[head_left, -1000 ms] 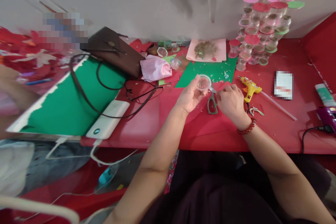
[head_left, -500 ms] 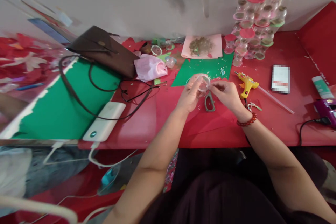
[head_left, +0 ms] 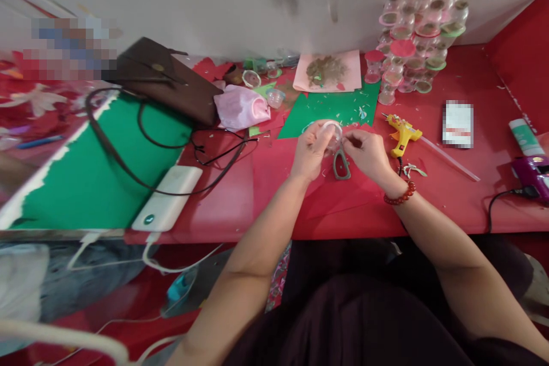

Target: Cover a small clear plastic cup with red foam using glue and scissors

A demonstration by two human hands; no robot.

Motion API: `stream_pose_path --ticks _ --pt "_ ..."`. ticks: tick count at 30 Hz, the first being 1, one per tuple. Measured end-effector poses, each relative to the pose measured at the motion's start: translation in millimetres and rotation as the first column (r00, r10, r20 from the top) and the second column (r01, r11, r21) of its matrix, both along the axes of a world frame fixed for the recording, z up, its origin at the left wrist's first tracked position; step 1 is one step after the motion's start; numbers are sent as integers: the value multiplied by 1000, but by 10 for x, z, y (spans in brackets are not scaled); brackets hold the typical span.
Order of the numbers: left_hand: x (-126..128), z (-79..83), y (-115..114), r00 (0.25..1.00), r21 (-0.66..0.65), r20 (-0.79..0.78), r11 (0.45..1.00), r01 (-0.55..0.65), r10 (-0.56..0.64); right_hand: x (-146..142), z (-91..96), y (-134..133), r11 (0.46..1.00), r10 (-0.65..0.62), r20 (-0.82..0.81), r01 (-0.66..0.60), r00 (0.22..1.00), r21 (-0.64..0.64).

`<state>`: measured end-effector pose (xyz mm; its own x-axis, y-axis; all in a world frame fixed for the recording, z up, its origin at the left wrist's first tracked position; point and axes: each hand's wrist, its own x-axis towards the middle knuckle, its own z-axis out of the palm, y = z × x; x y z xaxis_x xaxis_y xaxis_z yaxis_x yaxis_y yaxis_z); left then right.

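My left hand (head_left: 309,153) is closed around a small clear plastic cup (head_left: 334,131), its round rim tilted up toward me. At the cup's right edge, my right hand (head_left: 368,153) has thumb and forefinger pinched together. Whatever lies between those fingertips is too small to make out. Just below the cup, the grey-green handle of a pair of scissors (head_left: 347,174) shows on red paper; the blades are hidden. Beyond both hands lies a green sheet (head_left: 319,114) with scattered paper scraps.
A yellow glue gun (head_left: 403,136) with a clear glue stick lies to the right. Stacked clear cups with paper discs (head_left: 414,48) stand behind it. On the left are a brown bag (head_left: 171,83), a white power bank (head_left: 167,200) and eyeglasses (head_left: 218,151). A purple device (head_left: 532,177) sits far right.
The view has shifted slightly. My left hand still holds the cup and my right fingers stay pinched at its edge, with only a small change in the cup's tilt.
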<state>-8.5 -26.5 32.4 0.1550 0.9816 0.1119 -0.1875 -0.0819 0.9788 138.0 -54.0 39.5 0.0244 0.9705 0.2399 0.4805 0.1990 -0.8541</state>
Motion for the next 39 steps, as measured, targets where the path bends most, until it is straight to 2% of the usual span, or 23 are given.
stream_pose_path --ticks 6,13,16,18,21,23,30,36,39 --pt "9 -9 -10 999 9 -35 1000 -20 20 -7 -23 15 997 -30 85 24 996 67" --pt "36 94 -2 997 -148 35 987 -69 75 14 -113 64 995 57 -139 -45 989 86" --pt "29 142 13 991 -251 102 966 -61 89 22 -123 58 987 46 -144 -22 988 161" --pt "21 166 19 987 -299 142 954 -32 78 38 -120 46 962 56 -101 -27 993 271" --pt "15 195 19 983 -331 177 943 15 47 77 -127 41 885 100 15 -96 995 456" --pt "9 211 17 984 -347 175 937 31 33 109 -146 54 837 105 105 -145 989 527" --pt "-31 203 10 994 -314 94 945 88 -61 205 -205 121 785 139 346 -316 928 533" --pt "-24 124 10 999 -321 15 946 42 -39 206 -202 103 712 119 467 -403 876 575" --pt "-12 121 8 999 -316 17 948 31 -27 187 -212 102 712 117 485 -413 867 568"
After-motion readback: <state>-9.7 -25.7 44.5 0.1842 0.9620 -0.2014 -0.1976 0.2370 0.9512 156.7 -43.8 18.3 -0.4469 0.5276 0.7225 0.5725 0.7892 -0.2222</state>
